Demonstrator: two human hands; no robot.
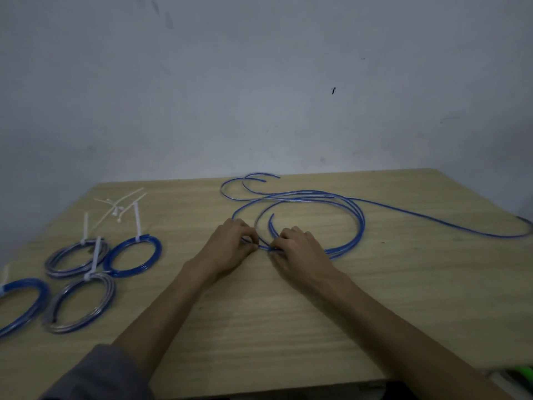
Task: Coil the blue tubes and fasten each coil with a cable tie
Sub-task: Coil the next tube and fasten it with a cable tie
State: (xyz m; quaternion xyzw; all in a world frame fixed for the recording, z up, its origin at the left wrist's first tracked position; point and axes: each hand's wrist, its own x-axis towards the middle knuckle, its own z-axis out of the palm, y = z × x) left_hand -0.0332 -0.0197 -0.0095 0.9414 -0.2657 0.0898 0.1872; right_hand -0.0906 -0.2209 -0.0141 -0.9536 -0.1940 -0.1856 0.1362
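Loose blue tubes (357,223) lie in wide loops across the middle and right of the wooden table (259,313), one strand trailing toward the right edge. My left hand (230,246) and my right hand (297,249) meet at the near side of the loops, and each pinches the tube strands between curled fingers. Several finished coils sit at the left, each tied with a white cable tie: a blue coil (132,256), two greyish-blue coils (75,260) (80,306), and another blue coil (20,304) cut by the frame edge.
A small heap of loose white cable ties (119,207) lies at the back left of the table. A pale wall (259,82) stands right behind the table. Something green (523,373) shows past the table's near right corner.
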